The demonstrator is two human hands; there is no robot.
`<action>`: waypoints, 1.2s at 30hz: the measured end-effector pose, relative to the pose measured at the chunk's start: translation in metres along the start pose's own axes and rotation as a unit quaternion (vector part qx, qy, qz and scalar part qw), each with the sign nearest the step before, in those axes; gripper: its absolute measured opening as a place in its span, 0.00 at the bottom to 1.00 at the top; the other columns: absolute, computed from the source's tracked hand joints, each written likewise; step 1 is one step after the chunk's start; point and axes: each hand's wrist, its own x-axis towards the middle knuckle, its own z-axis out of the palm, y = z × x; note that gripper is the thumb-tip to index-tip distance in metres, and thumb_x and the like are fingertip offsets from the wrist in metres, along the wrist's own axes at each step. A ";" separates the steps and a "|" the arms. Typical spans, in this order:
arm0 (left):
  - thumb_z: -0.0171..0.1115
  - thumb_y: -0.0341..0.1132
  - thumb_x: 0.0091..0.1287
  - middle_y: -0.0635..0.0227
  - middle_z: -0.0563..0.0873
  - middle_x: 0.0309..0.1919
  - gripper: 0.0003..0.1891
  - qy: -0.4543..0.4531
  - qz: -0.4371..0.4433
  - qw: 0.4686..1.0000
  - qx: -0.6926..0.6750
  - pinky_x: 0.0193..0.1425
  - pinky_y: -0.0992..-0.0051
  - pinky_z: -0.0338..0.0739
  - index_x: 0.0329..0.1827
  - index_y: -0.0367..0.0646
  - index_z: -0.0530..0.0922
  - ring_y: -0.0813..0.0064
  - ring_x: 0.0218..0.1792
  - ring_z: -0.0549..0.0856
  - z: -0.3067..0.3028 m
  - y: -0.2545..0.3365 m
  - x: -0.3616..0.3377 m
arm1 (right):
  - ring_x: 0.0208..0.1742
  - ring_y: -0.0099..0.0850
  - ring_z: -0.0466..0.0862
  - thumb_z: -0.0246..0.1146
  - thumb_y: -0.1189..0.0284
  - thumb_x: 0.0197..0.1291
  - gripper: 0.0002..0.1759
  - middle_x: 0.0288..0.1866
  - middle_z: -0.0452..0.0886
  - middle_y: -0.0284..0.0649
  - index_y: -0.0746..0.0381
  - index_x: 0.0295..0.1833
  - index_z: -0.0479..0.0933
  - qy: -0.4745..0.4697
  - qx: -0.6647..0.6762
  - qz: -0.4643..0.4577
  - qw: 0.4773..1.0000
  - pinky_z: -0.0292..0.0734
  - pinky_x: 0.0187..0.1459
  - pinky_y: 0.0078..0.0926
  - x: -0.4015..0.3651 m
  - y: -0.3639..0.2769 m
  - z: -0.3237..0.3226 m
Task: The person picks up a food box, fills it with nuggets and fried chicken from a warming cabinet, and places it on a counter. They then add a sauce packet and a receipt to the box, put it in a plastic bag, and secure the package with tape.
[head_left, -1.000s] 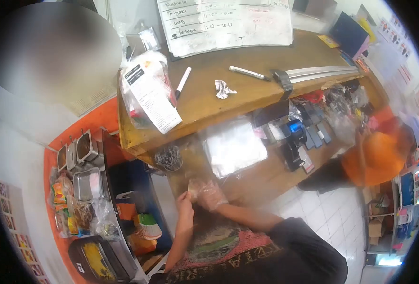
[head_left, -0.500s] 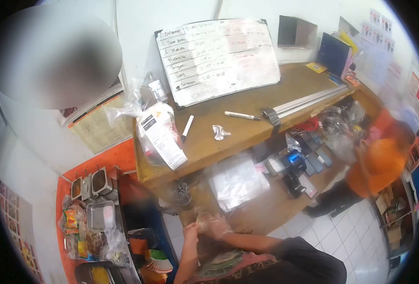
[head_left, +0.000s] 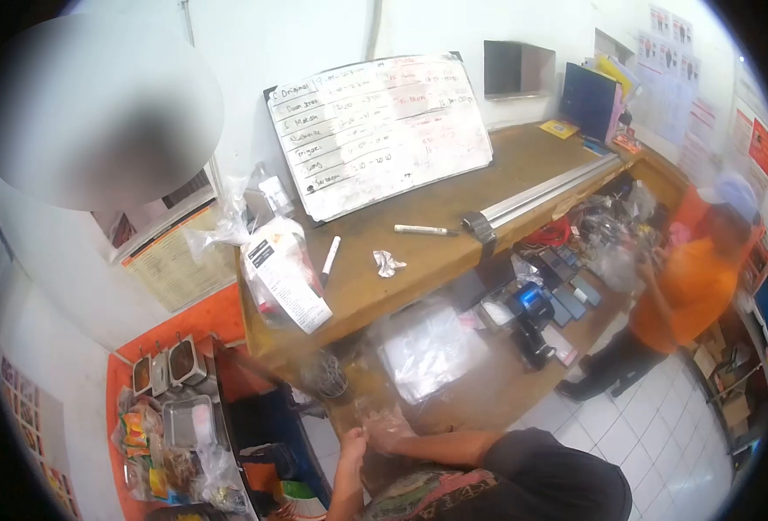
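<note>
My left hand (head_left: 353,443) is closed, its fingers pinched together near the front edge of the lower counter. Right beside it is my right hand (head_left: 390,431), covered in thin, clear plastic that looks like a disposable glove (head_left: 387,417). The left fingertips touch the plastic at the side of the right hand. Blur and the shiny film hide how the right fingers are bent. Just beyond both hands lies a stack of clear plastic bags (head_left: 431,352), with a wire mesh cup (head_left: 325,375) to its left.
A written whiteboard (head_left: 379,135) leans on the upper shelf (head_left: 358,286). A bagged item with a receipt (head_left: 286,278), markers and crumpled paper lie there. Card terminals (head_left: 533,304) and phones sit below. A co-worker in orange (head_left: 692,286) stands right. Metal trays (head_left: 187,360) are at left.
The view has shifted, so the counter sits slightly left and lower. My left hand has moved a little down along the right hand. The co-worker stands more upright.
</note>
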 end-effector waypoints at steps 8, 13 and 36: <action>0.68 0.34 0.69 0.66 0.89 0.41 0.14 0.101 -0.054 0.966 -0.231 0.45 0.75 0.77 0.50 0.31 0.85 0.73 0.39 0.84 0.017 -0.004 -0.007 | 0.63 0.45 0.79 0.53 0.59 0.69 0.35 0.64 0.79 0.51 0.64 0.77 0.60 0.047 -0.008 -0.019 0.999 0.67 0.61 0.54 0.006 0.003 0.025; 0.71 0.34 0.68 0.64 0.89 0.40 0.15 0.116 -0.063 0.966 -0.222 0.44 0.74 0.79 0.51 0.32 0.85 0.72 0.38 0.85 0.014 -0.005 0.003 | 0.59 0.46 0.80 0.51 0.60 0.70 0.30 0.58 0.82 0.48 0.62 0.73 0.65 0.032 -0.028 0.004 0.999 0.69 0.59 0.51 0.015 0.000 0.026; 0.70 0.35 0.68 0.63 0.89 0.44 0.17 0.137 -0.052 0.968 -0.202 0.52 0.75 0.77 0.54 0.30 0.84 0.73 0.43 0.84 0.013 -0.017 -0.001 | 0.57 0.45 0.81 0.54 0.61 0.66 0.22 0.59 0.81 0.46 0.61 0.60 0.76 0.052 -0.009 -0.063 0.997 0.70 0.62 0.46 0.012 0.016 0.019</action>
